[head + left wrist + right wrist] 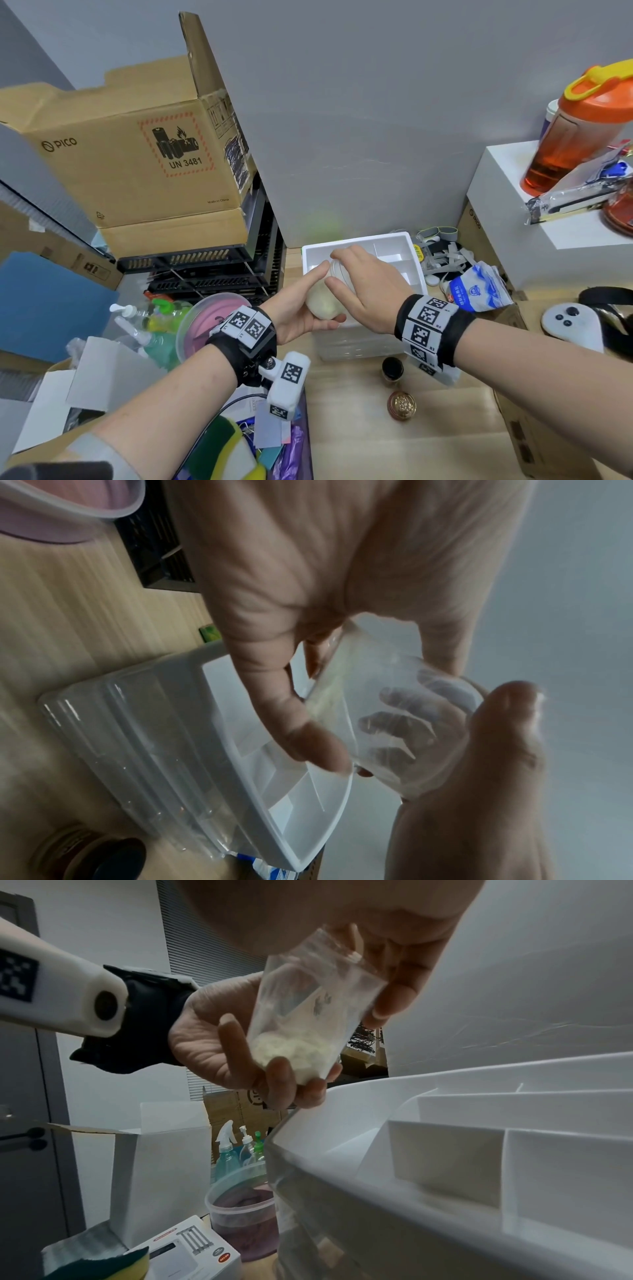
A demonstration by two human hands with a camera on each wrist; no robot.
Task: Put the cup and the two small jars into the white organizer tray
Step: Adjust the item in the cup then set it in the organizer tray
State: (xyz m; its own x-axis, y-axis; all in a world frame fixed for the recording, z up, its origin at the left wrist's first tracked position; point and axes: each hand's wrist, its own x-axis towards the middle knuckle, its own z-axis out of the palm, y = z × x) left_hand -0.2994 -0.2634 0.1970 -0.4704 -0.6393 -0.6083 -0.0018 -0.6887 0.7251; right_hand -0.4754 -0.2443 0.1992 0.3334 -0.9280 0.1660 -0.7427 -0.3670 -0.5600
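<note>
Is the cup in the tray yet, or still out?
Out. Both hands hold the cup tipped above the tray: left hand at its base, right hand at its rim.

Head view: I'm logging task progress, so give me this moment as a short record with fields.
cup: clear plastic, tilted, above the tray's near-left corner
left hand: cups its base
right hand: grips its rim
tray: white, with dividers, nothing visible in it
jars: black-lidded and gold-lidded, on the table, not yet in the tray
</note>
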